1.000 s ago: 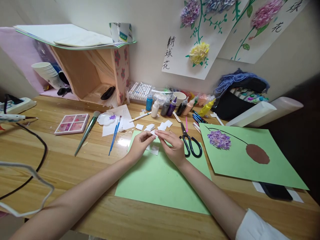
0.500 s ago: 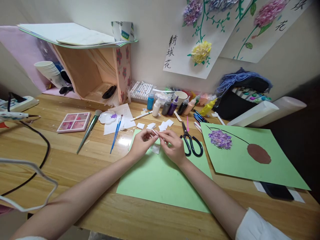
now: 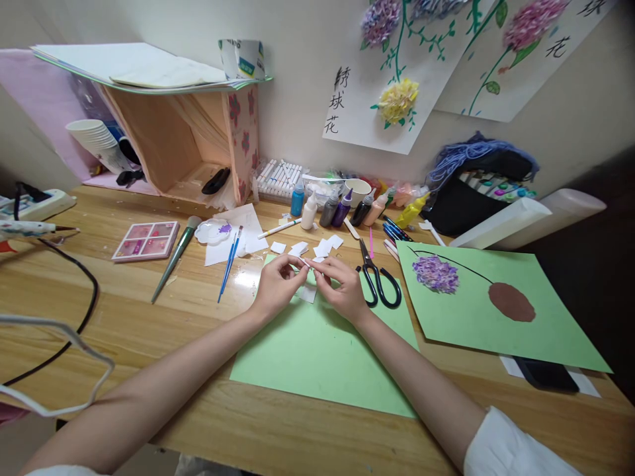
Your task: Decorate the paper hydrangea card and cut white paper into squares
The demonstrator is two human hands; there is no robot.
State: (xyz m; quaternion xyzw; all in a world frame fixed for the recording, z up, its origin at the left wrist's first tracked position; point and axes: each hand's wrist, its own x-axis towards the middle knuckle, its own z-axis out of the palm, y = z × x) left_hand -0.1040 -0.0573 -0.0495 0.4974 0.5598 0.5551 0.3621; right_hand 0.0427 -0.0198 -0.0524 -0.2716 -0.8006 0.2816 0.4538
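Note:
My left hand [image 3: 276,285] and my right hand [image 3: 341,285] meet over the far end of a plain green sheet [image 3: 317,350]. Both pinch one small white paper piece [image 3: 306,264] between thumbs and fingertips, folded narrow. Another white square [image 3: 307,293] lies on the green sheet just below the hands. Several more white squares [image 3: 322,248] are scattered on the wood behind them.
Black-handled scissors [image 3: 378,281] lie right of my right hand. A second green sheet [image 3: 491,311] carries a purple paper flower and brown pot. Paint bottles [image 3: 342,208], blue brushes [image 3: 229,261], a big green brush [image 3: 174,258], a pink palette [image 3: 145,240] and a wooden box [image 3: 188,145] line the back. Cables lie left.
The white piece has been pressed narrower between the fingertips, and both hands have drawn slightly closer together; the view shifted a little.

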